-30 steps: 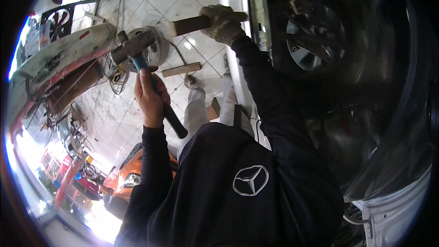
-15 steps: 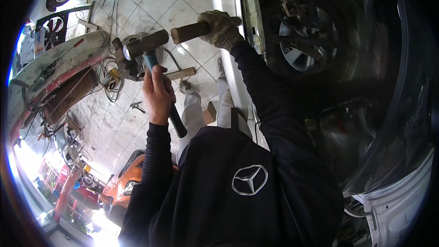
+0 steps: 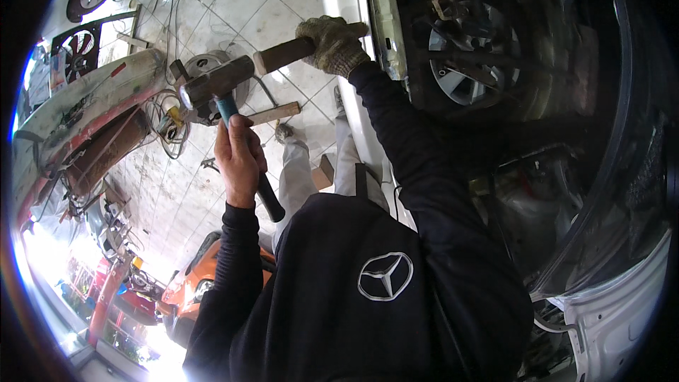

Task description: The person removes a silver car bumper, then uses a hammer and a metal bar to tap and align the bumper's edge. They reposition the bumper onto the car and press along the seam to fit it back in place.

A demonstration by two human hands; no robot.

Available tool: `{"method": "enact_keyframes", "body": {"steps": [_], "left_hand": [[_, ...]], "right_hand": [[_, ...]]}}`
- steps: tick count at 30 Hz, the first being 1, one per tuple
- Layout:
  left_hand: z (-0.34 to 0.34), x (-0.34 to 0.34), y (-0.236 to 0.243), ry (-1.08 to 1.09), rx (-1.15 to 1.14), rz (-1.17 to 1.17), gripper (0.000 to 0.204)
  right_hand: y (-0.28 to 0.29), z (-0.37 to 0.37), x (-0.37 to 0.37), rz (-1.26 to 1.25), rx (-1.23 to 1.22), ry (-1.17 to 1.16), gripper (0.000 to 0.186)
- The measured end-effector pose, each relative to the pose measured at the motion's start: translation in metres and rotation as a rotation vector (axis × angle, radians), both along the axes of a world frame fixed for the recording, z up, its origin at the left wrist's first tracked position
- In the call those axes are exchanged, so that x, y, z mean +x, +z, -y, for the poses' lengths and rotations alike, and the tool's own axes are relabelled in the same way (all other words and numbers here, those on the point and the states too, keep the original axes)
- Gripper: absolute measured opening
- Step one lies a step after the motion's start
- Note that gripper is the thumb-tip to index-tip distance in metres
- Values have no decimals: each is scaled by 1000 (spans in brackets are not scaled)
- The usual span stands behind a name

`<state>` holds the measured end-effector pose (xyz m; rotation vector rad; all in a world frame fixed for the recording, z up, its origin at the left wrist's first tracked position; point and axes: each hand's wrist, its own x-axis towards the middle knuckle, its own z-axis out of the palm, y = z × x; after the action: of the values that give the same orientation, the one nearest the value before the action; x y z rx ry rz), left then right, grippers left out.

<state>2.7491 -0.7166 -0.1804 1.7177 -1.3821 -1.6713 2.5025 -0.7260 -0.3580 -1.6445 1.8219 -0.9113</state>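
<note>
My bare left hand [image 3: 238,159] is closed round the blue and black handle of a sledgehammer [image 3: 216,83], whose steel head points toward the right. A knitted work glove covers my right hand [image 3: 334,44], which grips a short wooden block [image 3: 283,55]. The near end of the block sits right by the hammer's face; whether they touch I cannot tell. On the other side, the block's far end pokes out of the glove over the white car sill [image 3: 344,0]. Whether it presses on the sill is hidden by my hand.
To the right lies the open car body, with a wheel [image 3: 472,56] inside its dark interior. An old bumper [image 3: 106,92] and tangled cables [image 3: 170,124] are on the left. A wooden board [image 3: 279,112] lies on the tiled floor ahead of my feet. An orange vehicle [image 3: 194,283] stands lower left.
The hammer and my left hand have shifted slightly left and down. My right hand and the block have moved a little left as well; both grips are unchanged.
</note>
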Motion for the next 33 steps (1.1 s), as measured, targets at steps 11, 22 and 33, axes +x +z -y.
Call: {"method": "enact_keyframes", "body": {"steps": [11,22,33], "left_hand": [[-11,0,-29,9,-61,1,34],[5,35,23,181,-118,-16,39],[6,23,12,170,-68,-51,40]], "right_hand": [[-3,3,6,24,-43,23,27],[2,-3,-2,-37,-21,-14,26],[-3,5,1,-43,9,23,28]]}}
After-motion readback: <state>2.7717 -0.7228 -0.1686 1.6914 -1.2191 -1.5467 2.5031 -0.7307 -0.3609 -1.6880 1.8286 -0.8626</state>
